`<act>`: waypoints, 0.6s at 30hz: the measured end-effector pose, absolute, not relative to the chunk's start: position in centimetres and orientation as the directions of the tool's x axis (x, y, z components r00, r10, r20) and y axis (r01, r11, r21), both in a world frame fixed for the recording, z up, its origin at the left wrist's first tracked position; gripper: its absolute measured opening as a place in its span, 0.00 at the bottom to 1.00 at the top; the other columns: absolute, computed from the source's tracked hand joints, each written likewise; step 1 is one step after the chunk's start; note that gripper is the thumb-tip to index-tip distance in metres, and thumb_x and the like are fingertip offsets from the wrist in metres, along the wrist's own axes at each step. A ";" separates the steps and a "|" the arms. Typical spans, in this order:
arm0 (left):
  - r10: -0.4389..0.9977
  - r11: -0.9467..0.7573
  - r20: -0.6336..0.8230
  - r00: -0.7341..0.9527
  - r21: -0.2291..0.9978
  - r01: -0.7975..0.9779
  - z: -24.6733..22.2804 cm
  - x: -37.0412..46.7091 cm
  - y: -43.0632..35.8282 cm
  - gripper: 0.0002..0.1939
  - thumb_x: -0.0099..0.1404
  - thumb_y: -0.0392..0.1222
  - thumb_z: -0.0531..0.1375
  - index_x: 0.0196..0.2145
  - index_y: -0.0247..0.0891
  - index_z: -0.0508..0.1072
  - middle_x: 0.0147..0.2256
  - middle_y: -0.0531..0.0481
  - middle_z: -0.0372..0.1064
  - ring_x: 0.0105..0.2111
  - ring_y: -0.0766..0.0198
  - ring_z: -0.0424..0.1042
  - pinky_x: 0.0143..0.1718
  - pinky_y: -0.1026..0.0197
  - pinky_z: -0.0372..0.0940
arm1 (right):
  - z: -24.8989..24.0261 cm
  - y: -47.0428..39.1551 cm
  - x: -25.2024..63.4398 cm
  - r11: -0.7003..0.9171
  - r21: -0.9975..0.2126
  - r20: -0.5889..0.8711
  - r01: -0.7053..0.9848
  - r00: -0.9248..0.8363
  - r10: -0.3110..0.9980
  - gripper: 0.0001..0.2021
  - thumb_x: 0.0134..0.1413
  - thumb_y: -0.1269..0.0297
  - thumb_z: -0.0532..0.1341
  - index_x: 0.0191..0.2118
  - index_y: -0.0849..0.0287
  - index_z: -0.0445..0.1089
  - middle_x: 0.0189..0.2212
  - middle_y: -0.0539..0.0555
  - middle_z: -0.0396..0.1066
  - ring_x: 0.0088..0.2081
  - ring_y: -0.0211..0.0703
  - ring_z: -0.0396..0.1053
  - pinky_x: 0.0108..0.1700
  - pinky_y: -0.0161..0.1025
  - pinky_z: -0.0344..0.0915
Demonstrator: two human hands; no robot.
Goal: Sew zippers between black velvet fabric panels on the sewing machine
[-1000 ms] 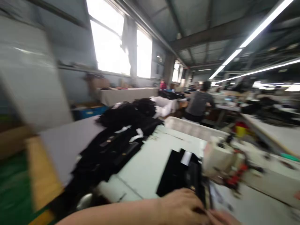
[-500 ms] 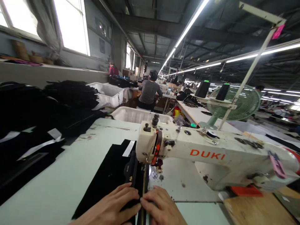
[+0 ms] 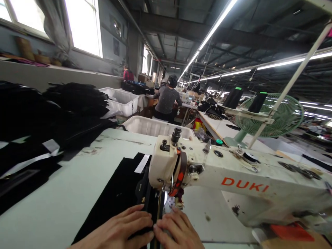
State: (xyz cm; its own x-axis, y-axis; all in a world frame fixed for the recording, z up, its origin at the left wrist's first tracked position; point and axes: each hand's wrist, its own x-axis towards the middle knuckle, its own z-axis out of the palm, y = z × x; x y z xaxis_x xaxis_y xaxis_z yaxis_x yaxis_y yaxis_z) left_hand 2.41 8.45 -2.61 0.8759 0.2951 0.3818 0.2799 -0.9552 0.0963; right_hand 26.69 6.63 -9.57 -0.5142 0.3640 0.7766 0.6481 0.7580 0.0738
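Note:
A black fabric piece [image 3: 109, 199] with a white label [image 3: 142, 163] lies on the table under the head of the white sewing machine [image 3: 243, 183]. Along its right edge runs a narrow strip with a gold line, like a zipper [image 3: 158, 209], leading to the presser foot. My left hand [image 3: 124, 226] presses on the fabric just left of this strip, fingers bent and thumb close to the fingertips. On the strip's right side my right hand [image 3: 178, 228] holds the edge with curled fingers. Both thumbs nearly meet at the strip. A black guide plate [image 3: 142, 190] sits left of the needle.
Black fabric stacks [image 3: 75, 110] crowd the left side. Behind the machine stand white bins [image 3: 155, 125] and a seated person [image 3: 167, 98]. Thread cones [image 3: 233, 98] and a green fan [image 3: 275, 114] are at the right rear.
The view has shifted, so the machine appears larger and farther right. Both hands keep nearly the same place on the fabric, close to the presser foot.

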 end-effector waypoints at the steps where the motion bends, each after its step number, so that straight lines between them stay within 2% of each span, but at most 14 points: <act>1: 0.316 -0.948 0.361 0.877 0.097 0.302 -2.5 2.3 8.5 0.21 0.70 0.40 0.61 0.60 0.43 0.69 0.57 0.50 0.71 0.57 0.59 0.70 0.64 0.60 0.58 | -9.3 6.7 26.9 0.760 0.078 0.759 0.645 -0.532 0.375 0.07 0.66 0.69 0.59 0.45 0.57 0.73 0.34 0.48 0.79 0.36 0.40 0.74 0.54 0.39 0.70; 5: 0.407 -0.913 0.240 0.881 0.138 0.384 -2.1 2.6 8.7 0.27 0.68 0.38 0.63 0.63 0.46 0.65 0.61 0.51 0.66 0.59 0.56 0.67 0.63 0.55 0.60 | -7.9 6.8 27.3 0.763 0.043 0.694 0.645 -0.568 0.442 0.11 0.64 0.69 0.58 0.49 0.58 0.72 0.39 0.50 0.80 0.40 0.44 0.75 0.52 0.39 0.72; 8: 0.429 -0.903 0.189 0.883 0.131 0.410 -1.5 3.1 9.2 0.26 0.68 0.36 0.62 0.62 0.44 0.67 0.60 0.49 0.67 0.60 0.54 0.67 0.62 0.51 0.61 | -6.8 6.5 27.8 0.753 -0.015 0.590 0.658 -0.602 0.538 0.20 0.56 0.74 0.59 0.54 0.57 0.70 0.46 0.52 0.78 0.46 0.47 0.73 0.54 0.42 0.70; 10: 0.424 -0.905 0.170 0.889 0.116 0.410 -1.2 3.4 9.5 0.24 0.68 0.35 0.62 0.61 0.42 0.69 0.60 0.47 0.68 0.60 0.54 0.67 0.62 0.50 0.61 | -6.4 6.2 28.2 0.734 -0.089 0.569 0.673 -0.571 0.592 0.24 0.49 0.77 0.58 0.53 0.55 0.69 0.50 0.53 0.76 0.50 0.47 0.71 0.56 0.45 0.69; 13: 0.407 -0.913 0.196 0.892 0.121 0.390 -0.9 3.7 9.8 0.23 0.66 0.32 0.61 0.58 0.39 0.71 0.58 0.45 0.69 0.58 0.54 0.69 0.63 0.51 0.61 | -6.1 5.8 28.5 0.738 -0.189 0.626 0.647 -0.499 0.598 0.24 0.44 0.81 0.56 0.48 0.55 0.69 0.47 0.54 0.75 0.50 0.46 0.71 0.57 0.46 0.68; 18: 0.367 -0.930 0.268 0.891 0.114 0.349 -0.9 4.3 9.6 0.17 0.67 0.29 0.56 0.51 0.37 0.74 0.49 0.46 0.75 0.49 0.56 0.74 0.56 0.57 0.68 | -6.7 5.9 28.1 0.763 -0.141 0.652 0.630 -0.522 0.551 0.22 0.47 0.80 0.57 0.49 0.57 0.69 0.44 0.54 0.78 0.46 0.45 0.73 0.59 0.45 0.66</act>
